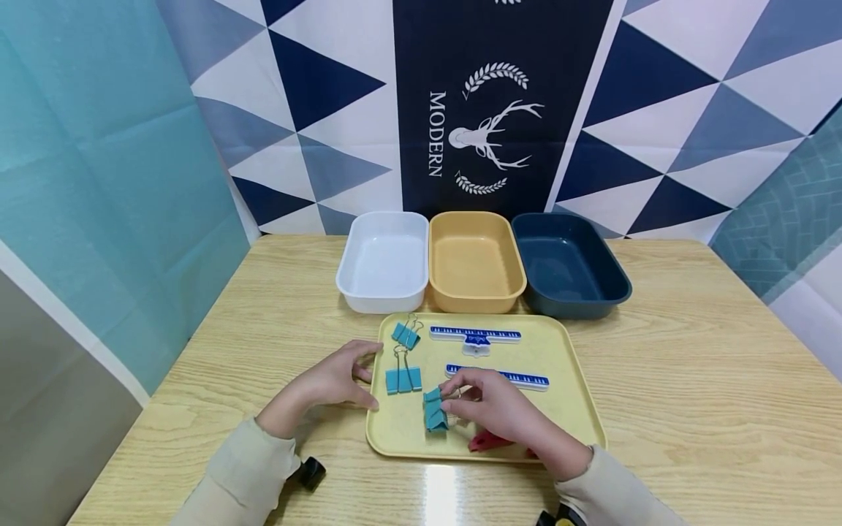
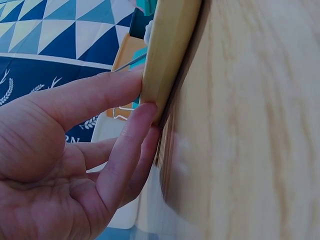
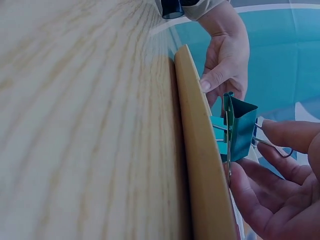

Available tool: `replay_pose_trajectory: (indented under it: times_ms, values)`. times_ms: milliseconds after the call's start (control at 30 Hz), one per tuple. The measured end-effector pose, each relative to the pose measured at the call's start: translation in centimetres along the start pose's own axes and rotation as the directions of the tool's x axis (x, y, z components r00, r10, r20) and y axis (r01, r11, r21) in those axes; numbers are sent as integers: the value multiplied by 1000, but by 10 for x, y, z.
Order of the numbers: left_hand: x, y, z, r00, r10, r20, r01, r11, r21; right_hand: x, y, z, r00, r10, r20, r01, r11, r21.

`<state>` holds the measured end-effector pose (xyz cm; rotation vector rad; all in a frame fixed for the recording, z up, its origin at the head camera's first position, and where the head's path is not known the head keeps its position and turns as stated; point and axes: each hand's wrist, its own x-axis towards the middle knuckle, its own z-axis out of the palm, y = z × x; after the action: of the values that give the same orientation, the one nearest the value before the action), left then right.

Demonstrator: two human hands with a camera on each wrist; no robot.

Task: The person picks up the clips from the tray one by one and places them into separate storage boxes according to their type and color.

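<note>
A right hand (image 1: 490,410) reaches in from the lower right, palm down, over a red clip (image 1: 487,440). Its thumb and fingers pinch a wire handle of a teal binder clip (image 1: 435,413) at the near left of a yellow tray (image 1: 559,427); whether that clip touches the tray is unclear. The left hand (image 1: 334,374), fingers loosely spread, touches the tray's left rim. Farther back stand three bins (image 1: 476,302).

We've got 1 head view facing forward and down over the tray (image 1: 559,351), plus 2 wrist views sitting close beside it, tipped sideways (all 3 catch the left hand (image 1: 338,376)).
</note>
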<state>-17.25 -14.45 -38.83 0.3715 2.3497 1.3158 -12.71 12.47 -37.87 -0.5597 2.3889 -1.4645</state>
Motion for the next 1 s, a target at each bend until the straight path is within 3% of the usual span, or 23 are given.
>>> replay_pose_trajectory:
  times_ms: [300, 1000]
  values:
    - [-1, 0, 1, 1000, 3, -5, -3, 1000, -10, 0, 0, -1, 1000, 2, -17, 0, 996, 92]
    - [-2, 2, -1, 1000, 20, 9, -20, 1000, -24, 3, -6, -4, 992, 76, -101, -63, 990, 128]
